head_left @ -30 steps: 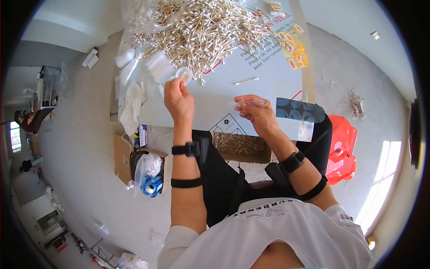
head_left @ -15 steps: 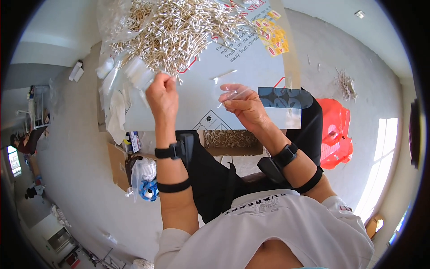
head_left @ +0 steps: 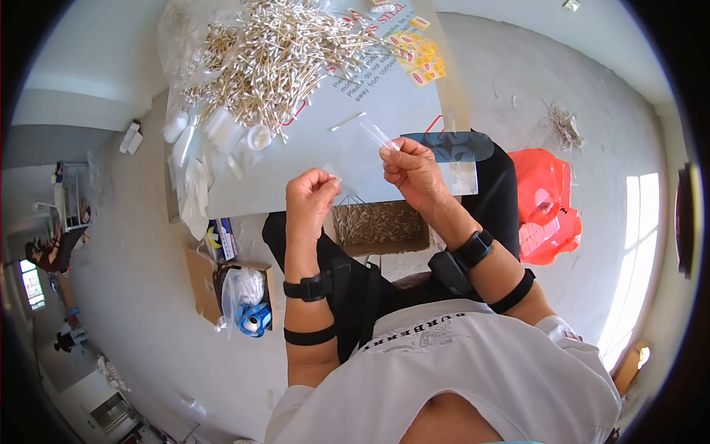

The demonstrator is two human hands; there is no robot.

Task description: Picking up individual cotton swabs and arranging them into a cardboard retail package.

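Just below the near edge of the table (head_left: 251, 177) you've got a cardboard box (head_left: 399, 247) with loose swabs (head_left: 377, 222) in it, tucked between the person's legs. Above that edge, the left hand (head_left: 310, 198) is pinching a small clear bit (head_left: 333, 176) between thumb and fingers, way too tiny for me to say what it is. The right hand (head_left: 416, 170), closer to the near right corner, has a firm pinch on one end of a thin clear tube (head_left: 376, 132), which angles out over the tabletop toward the far left. Next to that hand there's a dark patterned strip (head_left: 462, 146) poking past the right edge. A bit farther in, a single swab (head_left: 347, 121) lies on its own just beyond the tube. Over toward the left edge sits a round tub (head_left: 259, 138), with some clear plastic pieces (head_left: 223, 130) just beside it. Past those, a massive swab pile (head_left: 274, 66) covers the far left part, and yellow labels (head_left: 420, 58) are scattered near the far right corner.
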